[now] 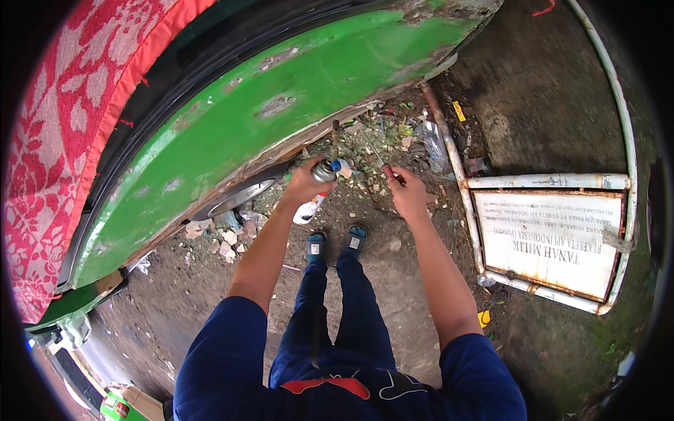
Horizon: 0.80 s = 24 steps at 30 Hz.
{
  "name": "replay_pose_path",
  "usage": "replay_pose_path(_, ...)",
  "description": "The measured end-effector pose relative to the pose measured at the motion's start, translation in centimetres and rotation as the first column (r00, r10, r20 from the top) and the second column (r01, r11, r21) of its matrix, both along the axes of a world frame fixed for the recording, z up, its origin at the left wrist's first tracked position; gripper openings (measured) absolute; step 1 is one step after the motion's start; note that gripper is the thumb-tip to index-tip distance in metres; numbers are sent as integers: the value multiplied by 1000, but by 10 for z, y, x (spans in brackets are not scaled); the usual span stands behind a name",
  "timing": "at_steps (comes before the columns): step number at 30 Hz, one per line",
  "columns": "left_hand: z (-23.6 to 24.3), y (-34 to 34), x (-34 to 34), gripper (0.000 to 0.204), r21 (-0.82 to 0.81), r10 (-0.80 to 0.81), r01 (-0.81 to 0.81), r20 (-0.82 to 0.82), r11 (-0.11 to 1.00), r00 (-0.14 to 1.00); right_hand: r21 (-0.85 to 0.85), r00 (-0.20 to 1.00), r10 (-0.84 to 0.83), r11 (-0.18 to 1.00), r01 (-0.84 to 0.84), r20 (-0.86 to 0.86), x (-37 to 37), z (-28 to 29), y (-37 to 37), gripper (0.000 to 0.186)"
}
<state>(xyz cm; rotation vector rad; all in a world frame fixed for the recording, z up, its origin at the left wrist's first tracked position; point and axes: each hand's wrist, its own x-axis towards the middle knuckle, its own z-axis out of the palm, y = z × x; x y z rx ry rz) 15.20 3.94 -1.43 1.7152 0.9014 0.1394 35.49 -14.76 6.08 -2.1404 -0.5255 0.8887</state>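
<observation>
My left hand (302, 182) is closed round the neck of a gas torch (309, 210), a white and red canister whose metal nozzle with a blue part points away from me. A red-handled screwdriver (388, 170) sits in my right hand (409, 196), its thin shaft slanting forward and to the left. Both hands are held out above the rubble-strewn ground. Just beyond them runs the lower edge of a green car body (232, 116), its paint worn to grey and rusty patches. No flame is visible at the nozzle.
Broken chips and rubble (228, 242) lie beneath the car edge, beside a wheel (242, 196). A clear plastic bag (434, 146) lies near a rusty white metal frame holding a sign (547, 242) on the right. Red patterned cloth (63, 140) drapes over the car at left.
</observation>
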Motion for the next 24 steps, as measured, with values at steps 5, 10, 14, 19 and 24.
replay_pose_path(5,-6,-3,-9,81,-45,9,-8,27,999,1000,8,999,-13,1000,13,-31,-9,2,4,29)
replay_pose_path(10,-10,-6,-20,78,-31,60,-58,69,998,996,45,999,45,998,-44,-27,-11,-17,-2,31)
replay_pose_path(14,-20,-7,-26,78,6,56,-57,69,998,996,105,997,16,994,-8,-77,-18,-30,-2,30)
replay_pose_path(19,-24,-14,-34,76,24,89,-91,74,996,993,161,982,-6,986,38,-191,-24,-43,1,31)
replay_pose_path(24,-43,-20,-44,76,-54,165,-161,80,986,983,157,964,-34,985,78,-262,-25,-58,-8,29)
